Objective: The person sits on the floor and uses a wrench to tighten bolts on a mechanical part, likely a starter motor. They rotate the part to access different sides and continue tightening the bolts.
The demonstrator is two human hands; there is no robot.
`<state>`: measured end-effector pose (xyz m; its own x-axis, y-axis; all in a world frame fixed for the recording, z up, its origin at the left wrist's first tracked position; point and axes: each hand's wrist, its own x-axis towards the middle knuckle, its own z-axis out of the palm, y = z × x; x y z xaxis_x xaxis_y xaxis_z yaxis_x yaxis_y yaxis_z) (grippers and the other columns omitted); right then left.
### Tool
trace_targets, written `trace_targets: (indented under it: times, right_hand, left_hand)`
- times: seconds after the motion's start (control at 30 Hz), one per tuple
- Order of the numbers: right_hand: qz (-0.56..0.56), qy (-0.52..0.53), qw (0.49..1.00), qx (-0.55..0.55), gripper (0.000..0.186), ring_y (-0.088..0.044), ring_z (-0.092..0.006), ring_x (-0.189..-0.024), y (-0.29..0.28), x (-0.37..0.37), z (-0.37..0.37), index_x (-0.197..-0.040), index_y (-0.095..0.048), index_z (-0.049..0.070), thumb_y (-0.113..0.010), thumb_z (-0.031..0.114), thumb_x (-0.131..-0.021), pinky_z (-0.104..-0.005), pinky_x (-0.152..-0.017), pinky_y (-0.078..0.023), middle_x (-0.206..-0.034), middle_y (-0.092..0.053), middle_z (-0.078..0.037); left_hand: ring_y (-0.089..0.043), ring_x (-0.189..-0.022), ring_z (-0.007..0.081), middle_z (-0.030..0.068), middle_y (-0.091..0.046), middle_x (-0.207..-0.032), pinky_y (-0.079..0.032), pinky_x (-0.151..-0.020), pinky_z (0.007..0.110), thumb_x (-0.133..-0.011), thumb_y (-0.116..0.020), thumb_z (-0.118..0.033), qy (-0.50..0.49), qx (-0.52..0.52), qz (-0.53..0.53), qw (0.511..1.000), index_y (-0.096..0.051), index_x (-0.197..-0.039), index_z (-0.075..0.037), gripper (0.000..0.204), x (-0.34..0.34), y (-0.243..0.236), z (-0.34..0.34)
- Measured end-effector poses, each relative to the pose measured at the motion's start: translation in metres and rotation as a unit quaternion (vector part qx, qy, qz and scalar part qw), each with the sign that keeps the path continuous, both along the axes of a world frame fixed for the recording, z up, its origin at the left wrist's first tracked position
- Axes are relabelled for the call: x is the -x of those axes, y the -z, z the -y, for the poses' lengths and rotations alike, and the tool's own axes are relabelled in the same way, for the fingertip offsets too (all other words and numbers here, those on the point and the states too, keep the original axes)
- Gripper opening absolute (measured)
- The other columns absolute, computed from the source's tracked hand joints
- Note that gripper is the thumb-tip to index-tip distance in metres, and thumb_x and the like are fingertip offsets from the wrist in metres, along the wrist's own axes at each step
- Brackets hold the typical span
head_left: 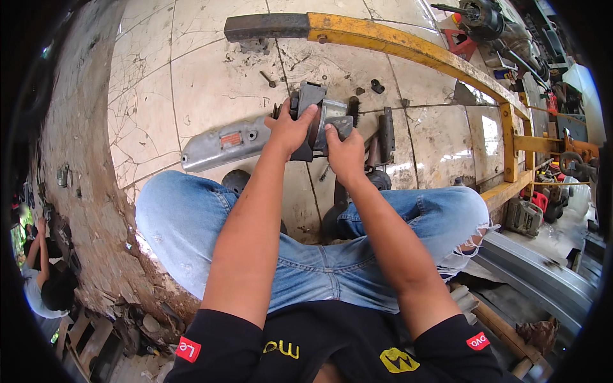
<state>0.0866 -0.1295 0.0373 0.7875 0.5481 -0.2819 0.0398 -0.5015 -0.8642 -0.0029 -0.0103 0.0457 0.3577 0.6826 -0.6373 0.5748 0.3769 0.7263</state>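
Both my hands are on a chunky grey-and-black device (311, 96) with a brownish band across its middle; its exact kind I cannot make out. My left hand (292, 131) grips its left side, fingers wrapped round it. On the lower right part my right hand (345, 153) presses with the thumb on top and the fingers curled beneath. Left of the device a long silvery metal cover (217, 148) with a red label lies on the tiles, partly hidden by my left arm. To the right stands a dark metal bracket-like piece (387, 131).
A yellow steel frame (389, 45) arches over the far side and down the right. A bolt (268, 80) and small dark parts (377, 86) lie on the tiled floor (217, 76). Metal channels (533, 268) run at lower right. Another person (48, 287) is at far left.
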Motion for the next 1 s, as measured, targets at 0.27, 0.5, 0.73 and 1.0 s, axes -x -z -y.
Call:
trace_targets:
  times: [0.27, 0.5, 0.73, 1.0]
  right_hand:
    - [0.019, -0.006, 1.000, 0.024, 0.036, -0.069, -0.0405, -0.090, -0.011, -0.010, -0.004, -0.098, -0.064, -0.005, -0.069, 0.030, -0.089, -0.0451, -0.081, -0.051, -0.091, -0.070, -0.026]
    - [0.027, 0.009, 0.998, 0.051, 0.037, -0.069, -0.0399, -0.089, -0.014, -0.014, -0.005, -0.098, -0.064, -0.005, -0.068, 0.031, -0.089, -0.0449, -0.081, -0.051, -0.091, -0.070, -0.025]
    - [0.045, 0.003, 0.998, 0.044, 0.038, -0.069, -0.0395, -0.092, -0.020, -0.004, -0.005, -0.099, -0.064, -0.006, -0.068, 0.031, -0.090, -0.0453, -0.082, -0.051, -0.092, -0.070, -0.026]
    - [-0.108, -0.031, 0.993, 0.030, 0.031, -0.064, -0.0202, -0.060, -0.034, -0.017, 0.000, -0.096, -0.063, -0.004, -0.068, 0.027, -0.091, -0.0345, -0.055, -0.050, -0.076, -0.067, -0.015]
  left_hand:
    - [-0.037, -0.138, 0.0435, 0.0334, -0.012, -0.154, -0.039, -0.109, 0.045, -0.082, -0.064, -0.069, 0.006, -0.018, -0.005, 1.000, -0.022, -0.159, -0.021, 0.100, 0.000, -0.002, 0.001]
    - [-0.036, -0.138, 0.0445, 0.0337, -0.012, -0.153, -0.039, -0.110, 0.045, -0.081, -0.064, -0.071, 0.011, -0.016, -0.014, 1.000, -0.022, -0.158, -0.020, 0.101, 0.002, 0.002, -0.002]
    - [-0.039, -0.136, 0.0454, 0.0381, -0.012, -0.151, -0.039, -0.109, 0.042, -0.083, -0.067, -0.065, -0.004, -0.014, 0.003, 1.000, -0.027, -0.156, -0.016, 0.097, 0.004, -0.006, 0.002]
    - [-0.034, -0.140, 0.0442, 0.0340, -0.012, -0.154, -0.036, -0.111, 0.047, -0.080, -0.063, -0.074, 0.015, -0.018, -0.005, 1.000, -0.022, -0.158, -0.020, 0.103, 0.004, -0.001, 0.001]
